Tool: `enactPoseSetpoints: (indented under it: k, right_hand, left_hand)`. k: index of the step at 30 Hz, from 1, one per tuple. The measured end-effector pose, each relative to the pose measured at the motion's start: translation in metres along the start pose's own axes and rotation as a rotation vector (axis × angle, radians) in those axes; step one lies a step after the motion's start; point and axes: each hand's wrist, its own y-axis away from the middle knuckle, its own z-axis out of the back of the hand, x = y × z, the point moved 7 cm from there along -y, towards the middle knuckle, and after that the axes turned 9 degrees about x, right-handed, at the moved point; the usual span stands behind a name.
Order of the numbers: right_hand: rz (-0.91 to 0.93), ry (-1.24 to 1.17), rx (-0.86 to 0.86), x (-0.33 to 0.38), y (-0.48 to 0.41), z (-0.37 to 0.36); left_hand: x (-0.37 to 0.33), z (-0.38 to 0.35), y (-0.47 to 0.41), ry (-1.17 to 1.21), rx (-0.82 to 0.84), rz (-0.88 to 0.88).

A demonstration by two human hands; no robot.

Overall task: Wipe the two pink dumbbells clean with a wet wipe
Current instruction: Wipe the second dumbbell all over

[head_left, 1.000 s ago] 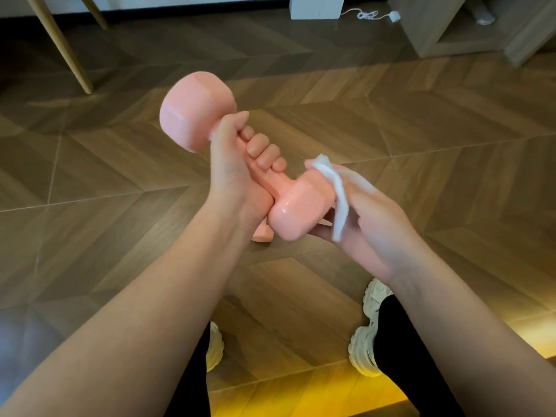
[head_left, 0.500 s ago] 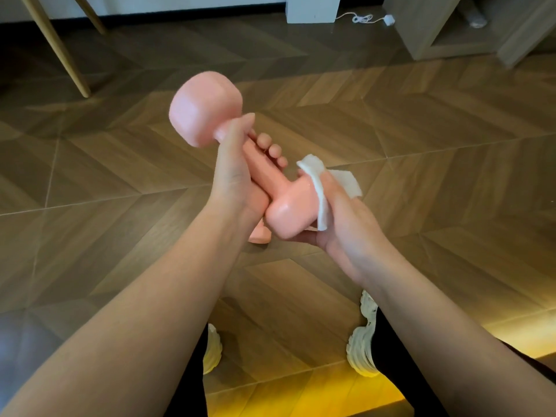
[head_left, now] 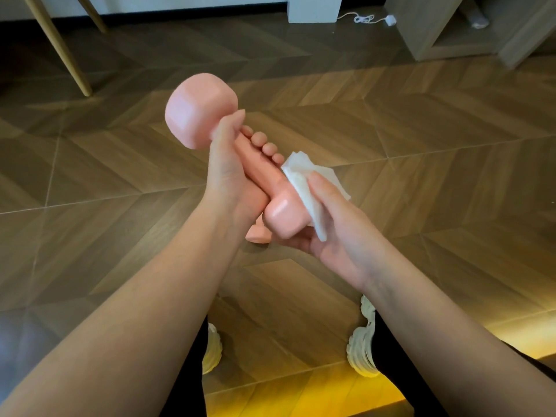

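Two bare hands meet near the centre of the head view, above a brown herringbone wooden floor [head_left: 421,145]. The left hand [head_left: 231,182] grips the handle of a glossy pink dumbbell [head_left: 200,111] with blocky rounded ends; its fingers curl fully round the bar, with the fingertips [head_left: 258,138] showing on the far side and the thumb lying along the bar toward the upper end. The dumbbell is held in the air on a slant, one end toward 11 o'clock and the other toward 5 o'clock. The right hand [head_left: 340,233] cups that lower end, its fingers curved beneath it and its thumb pressing a crumpled white wet wipe [head_left: 304,182] against the end's 3 o'clock side; the wipe reaches up to where the bar joins the end. At 7 o'clock of the lower end a small part of a second pink dumbbell [head_left: 257,234] shows below, mostly hidden behind the left wrist. At 6 o'clock, between the forearms, two chunky white shoes [head_left: 362,347] stand on the floor under black trouser legs. At 10 o'clock slanted pale wooden furniture legs [head_left: 57,46] rise out of view. At 12 o'clock is a white block [head_left: 314,9], with a white cable and plug [head_left: 364,18] just beside it, and at 1 o'clock an open grey-brown wooden cabinet [head_left: 436,34].
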Motion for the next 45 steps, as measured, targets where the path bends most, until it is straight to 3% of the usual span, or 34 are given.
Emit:
enactPoseSetpoints:
  k: [4, 8, 11, 17, 26, 31, 37, 41, 45]
  right_hand:
    - [0.129, 0.282, -0.175, 0.014, 0.003, 0.011]
    - [0.063, 0.190, -0.308, 0.014, 0.003, 0.022]
    - [0.084, 0.261, -0.357, 0.021, 0.008, 0.030]
    - [0.395, 0.455, -0.615, 0.059, 0.032, 0.050]
    - [0.664, 0.947, -0.215, 0.041, 0.050, -0.008]
    - [0.372, 1.001, -0.008, 0.028, 0.031, -0.006]
    - [0.491, 1.212, 0.030, 0.022, 0.037, -0.017]
    - [0.351, 1.325, 0.005, 0.016, 0.031, -0.013]
    - [0.303, 1.310, 0.066, 0.012, 0.027, -0.013]
  left_hand:
    - [0.007, 0.008, 0.001, 0.010, -0.083, 0.044]
    - [0.008, 0.007, 0.004, -0.022, -0.072, 0.045]
    - [0.006, 0.003, 0.008, -0.048, -0.037, 0.054]
    - [0.006, 0.005, 0.014, -0.008, -0.047, 0.079]
    - [-0.001, 0.009, 0.014, -0.035, -0.069, 0.035]
    - [-0.001, 0.012, 0.015, -0.145, -0.074, 0.079]
    - [0.009, 0.014, 0.021, -0.255, -0.026, 0.196]
    - [0.012, 0.012, 0.022, -0.378, 0.014, 0.220]
    - [0.008, 0.011, 0.022, -0.359, 0.039, 0.216]
